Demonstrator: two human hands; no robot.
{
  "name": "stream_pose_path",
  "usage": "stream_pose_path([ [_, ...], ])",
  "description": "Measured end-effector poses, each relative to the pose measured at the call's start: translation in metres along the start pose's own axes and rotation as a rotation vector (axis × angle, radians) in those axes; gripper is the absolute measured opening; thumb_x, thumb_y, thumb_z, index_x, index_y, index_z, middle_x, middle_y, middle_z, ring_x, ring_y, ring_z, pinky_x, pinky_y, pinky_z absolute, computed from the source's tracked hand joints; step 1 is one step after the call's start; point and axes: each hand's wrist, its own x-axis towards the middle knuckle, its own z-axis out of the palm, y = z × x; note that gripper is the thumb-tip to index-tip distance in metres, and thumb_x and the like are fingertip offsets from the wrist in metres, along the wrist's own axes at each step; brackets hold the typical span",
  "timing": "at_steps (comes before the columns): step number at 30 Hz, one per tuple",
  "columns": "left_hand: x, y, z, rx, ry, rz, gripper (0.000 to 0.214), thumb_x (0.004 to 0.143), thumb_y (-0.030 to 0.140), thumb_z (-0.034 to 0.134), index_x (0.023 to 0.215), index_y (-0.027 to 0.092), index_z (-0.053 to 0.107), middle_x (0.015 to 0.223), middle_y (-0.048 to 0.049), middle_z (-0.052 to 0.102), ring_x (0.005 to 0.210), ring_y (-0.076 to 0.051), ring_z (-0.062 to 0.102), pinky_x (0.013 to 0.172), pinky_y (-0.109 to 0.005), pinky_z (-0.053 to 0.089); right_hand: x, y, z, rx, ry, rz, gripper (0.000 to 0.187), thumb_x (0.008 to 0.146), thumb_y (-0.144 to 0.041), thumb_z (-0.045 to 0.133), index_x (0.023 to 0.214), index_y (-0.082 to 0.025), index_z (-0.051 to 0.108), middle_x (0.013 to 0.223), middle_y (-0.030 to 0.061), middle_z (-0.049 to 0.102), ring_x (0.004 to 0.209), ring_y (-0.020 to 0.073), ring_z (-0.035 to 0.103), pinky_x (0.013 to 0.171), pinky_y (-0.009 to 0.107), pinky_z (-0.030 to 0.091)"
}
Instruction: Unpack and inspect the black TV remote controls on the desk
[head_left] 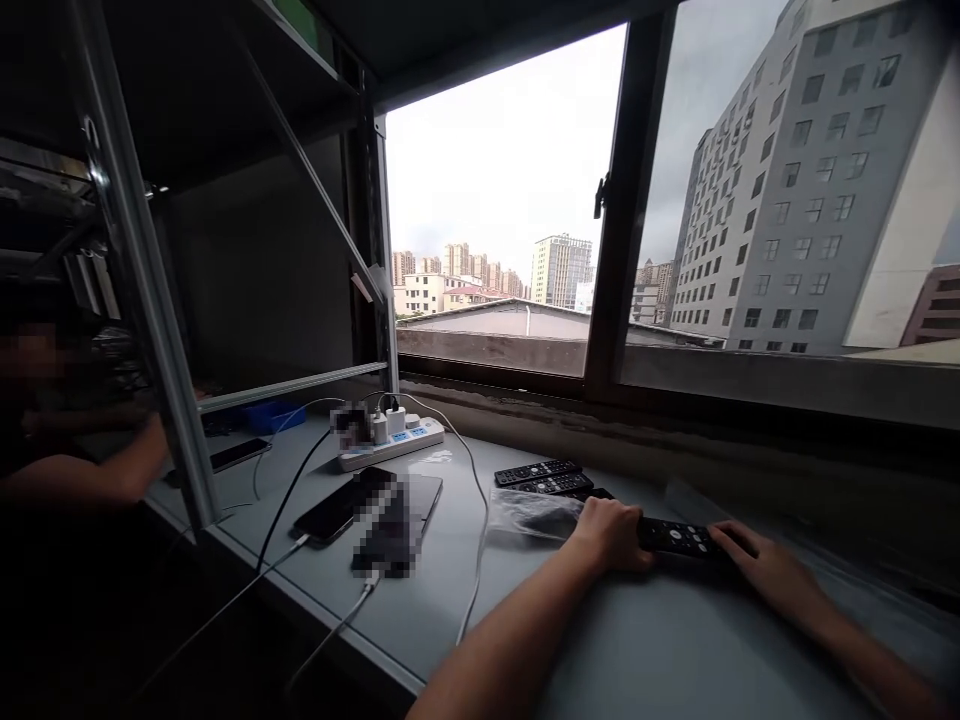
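A black remote control (676, 537) with light buttons lies crosswise between my two hands, just above or on the grey tabletop; I cannot tell which. My left hand (611, 532) is closed around its left end. At its right end, my right hand (761, 562) grips it between thumb and fingers. Clear plastic bag material (525, 512) spreads beside my left hand. Behind that plastic, several more black remotes (537, 471) lie close together, partly covered by it and by my left hand. More clear plastic (862, 580) lies beyond my right hand.
Two phones (345, 507) with charging cables lie left on the table (300, 600). A white power strip (394, 443) with plugs stands behind them, its cable (484, 500) crossing the tabletop. A metal shelf post (161, 300) separates another person's arm (112, 465). A window (495, 200) rises behind.
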Motion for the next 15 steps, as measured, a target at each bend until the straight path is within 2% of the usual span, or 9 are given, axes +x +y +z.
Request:
stream_pose_path([
  [7,-0.001,0.001,0.005,-0.052,-0.033,0.04,0.049,0.065,0.052,0.054,0.095,0.014,0.057,0.09,-0.0122,0.066,0.084,-0.027,0.063,0.073,-0.035,0.05,0.003,0.017,-0.002,0.024,-0.003,0.156,0.028,0.057,-0.06,0.053,0.07,-0.038,0.064,0.083,0.0096,0.065,0.077,0.0311,0.059,0.071,0.044,0.038],
  [11,-0.002,0.002,0.008,-0.078,-0.024,0.058,0.046,0.066,0.049,0.055,0.096,0.013,0.055,0.092,-0.0117,0.065,0.084,-0.025,0.062,0.071,-0.033,0.05,-0.002,0.012,-0.007,0.028,-0.019,0.148,0.034,0.053,-0.061,0.057,0.073,-0.035,0.066,0.091,0.0122,0.065,0.079,0.0311,0.058,0.074,0.045,0.037],
  [15,-0.004,0.003,0.009,-0.076,0.027,0.092,0.043,0.069,0.047,0.054,0.096,0.014,0.053,0.092,-0.0105,0.064,0.082,-0.023,0.061,0.07,-0.033,0.049,-0.008,0.001,-0.013,0.003,-0.052,0.149,0.047,0.047,-0.067,0.06,0.078,-0.033,0.067,0.088,0.0109,0.066,0.073,0.0297,0.059,0.066,0.043,0.042],
])
